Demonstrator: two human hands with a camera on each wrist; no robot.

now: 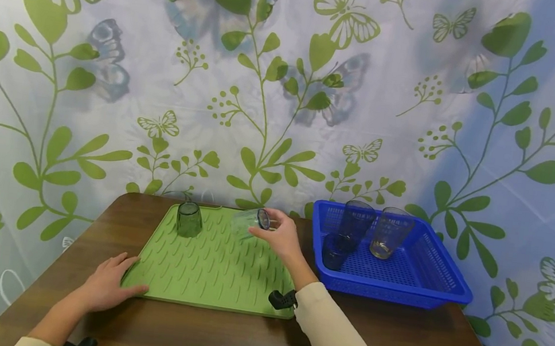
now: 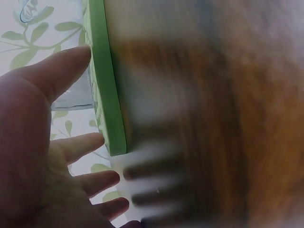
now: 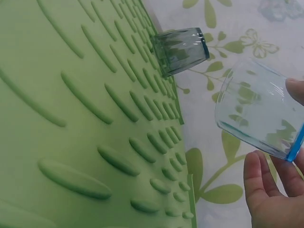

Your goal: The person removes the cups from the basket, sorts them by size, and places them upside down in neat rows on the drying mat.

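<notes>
My right hand (image 1: 280, 235) holds a clear bluish drinking glass (image 1: 246, 224) by its thick base, over the back of a green ribbed drying mat (image 1: 208, 271). The glass is tilted on its side, its mouth pointing left; the right wrist view shows fingers and thumb around its blue-tinged base (image 3: 297, 142). A grey-tinted glass (image 1: 189, 221) stands upside down on the mat's back left part. My left hand (image 1: 110, 286) lies at the mat's front left corner, fingers spread and fairly straight; in the left wrist view thumb and forefinger meet the mat's edge (image 2: 107, 95).
A blue plastic basket (image 1: 397, 294) stands on the right of the brown wooden table (image 1: 215, 338). In it are a tall dark glass (image 1: 356, 220), a tall clear glass (image 1: 391, 233) and a short dark blue glass (image 1: 335, 252). A patterned curtain (image 1: 278, 81) hangs behind the table.
</notes>
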